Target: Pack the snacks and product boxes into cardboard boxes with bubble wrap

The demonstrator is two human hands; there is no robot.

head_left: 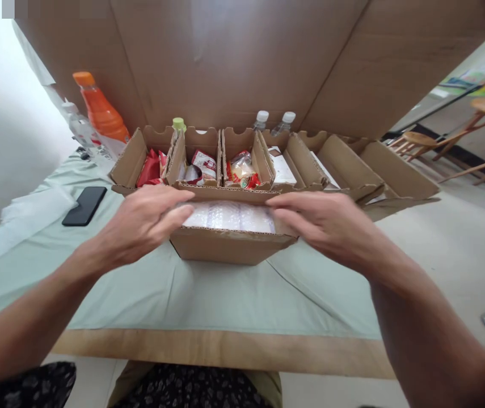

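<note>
Head view: one open cardboard box (219,247), brown corrugated, contents sheathed in glossy bubble wrap (231,216), before the cardboard bins (262,161); left hand (146,218) and right hand (321,221), apart, clasp opposite ends, presumably for balance. Bins: scalloped rims, stiff walls seemingly keeping soft, crinkled packets (152,169) separate.

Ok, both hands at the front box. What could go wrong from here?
1. Front box is close to the bins; a push could shove them, maybe tipping the orange bottle by the leftmost one.
2. Bubble wrap nearly fills the opening; fingers might snag it.
3. Phone lies beyond the left hand; a sideways swing might knock it.
</note>
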